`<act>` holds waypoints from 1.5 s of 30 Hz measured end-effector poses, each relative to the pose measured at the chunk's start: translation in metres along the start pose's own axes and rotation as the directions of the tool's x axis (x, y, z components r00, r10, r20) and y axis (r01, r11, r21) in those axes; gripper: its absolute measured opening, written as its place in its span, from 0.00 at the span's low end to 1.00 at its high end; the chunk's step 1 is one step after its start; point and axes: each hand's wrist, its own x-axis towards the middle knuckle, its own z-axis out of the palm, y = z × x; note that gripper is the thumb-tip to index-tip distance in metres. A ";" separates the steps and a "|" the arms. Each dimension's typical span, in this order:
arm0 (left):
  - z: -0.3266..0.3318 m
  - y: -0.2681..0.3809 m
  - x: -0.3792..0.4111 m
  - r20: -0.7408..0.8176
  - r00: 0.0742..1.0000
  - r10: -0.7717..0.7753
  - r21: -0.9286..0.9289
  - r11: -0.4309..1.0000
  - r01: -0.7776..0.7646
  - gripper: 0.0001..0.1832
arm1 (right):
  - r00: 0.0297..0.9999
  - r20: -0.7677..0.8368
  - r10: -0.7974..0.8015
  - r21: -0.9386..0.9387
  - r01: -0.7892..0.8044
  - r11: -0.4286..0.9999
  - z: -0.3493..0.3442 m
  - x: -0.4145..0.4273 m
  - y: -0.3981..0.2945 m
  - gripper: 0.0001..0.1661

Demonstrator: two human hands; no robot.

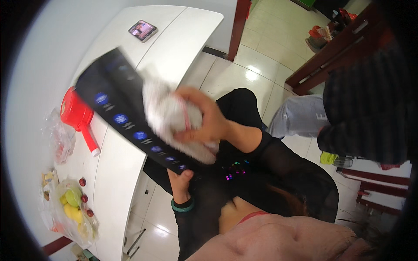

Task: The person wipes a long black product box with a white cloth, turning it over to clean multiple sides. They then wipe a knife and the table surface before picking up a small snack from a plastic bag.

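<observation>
My left hand (pixel 180 184), with a green bangle at the wrist, grips the lower end of a long black panel (pixel 111 107). A row of blue round symbols and small writing runs along the panel, which is tilted and blurred. Bunched in my right hand (pixel 212 119) is a white cloth (pixel 169 114) with a red stripe. The cloth lies against the panel's face. Above the table's near edge, the panel hides part of a white table (pixel 114 176) and touches the outline of a red plastic dipper (pixel 76 109) behind it.
On the table are a phone (pixel 142 30), a crumpled clear bag (pixel 60 137), a plastic bag of fruit (pixel 73 205) and several dark red fruits (pixel 84 198). A person in a striped sleeve (pixel 365 114) is at the right. A brown door (pixel 329 52) stands behind.
</observation>
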 end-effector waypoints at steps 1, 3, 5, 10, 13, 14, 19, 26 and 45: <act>0.009 0.006 -0.001 0.039 0.998 -0.055 0.002 0.998 0.055 0.58 | 0.992 -0.123 0.028 -0.044 -0.033 0.998 -0.003 0.007 -0.001 0.42; 0.007 0.001 -0.001 0.097 0.991 -0.092 0.083 0.993 0.084 0.60 | 0.961 -0.269 0.069 0.038 -0.061 0.997 -0.015 0.026 0.012 0.39; 0.002 0.000 0.001 0.119 0.989 -0.088 0.023 0.996 0.086 0.57 | 0.958 -0.206 0.197 0.301 -0.130 0.945 -0.017 0.030 0.017 0.35; -0.026 -0.005 -0.001 -0.020 0.991 0.134 -0.245 0.960 -0.135 0.46 | 0.962 0.100 0.255 0.183 -0.269 0.946 0.021 -0.017 0.025 0.44; -0.018 0.018 0.006 -0.266 0.918 0.293 -0.184 0.920 -0.347 0.42 | 0.926 0.240 0.292 0.144 -0.332 0.932 0.035 -0.041 0.028 0.40; -0.008 0.031 0.009 -0.405 0.868 0.288 -0.174 0.907 -0.383 0.42 | 0.902 0.294 0.317 0.185 -0.379 0.907 0.037 -0.045 0.029 0.39; -0.011 0.048 0.033 -0.038 0.756 0.653 -0.452 0.663 -0.596 0.45 | 0.767 0.470 0.437 0.411 -0.628 0.660 0.043 -0.055 0.026 0.39; 0.023 0.060 0.045 -0.164 0.773 0.613 -0.294 0.717 -0.632 0.44 | 0.643 0.627 0.439 0.681 -0.726 0.090 0.038 -0.056 0.027 0.45; -0.033 0.025 0.017 -0.299 0.874 0.384 -0.377 0.794 -0.478 0.35 | 0.931 0.304 0.204 0.429 -0.325 0.843 0.032 -0.068 0.026 0.36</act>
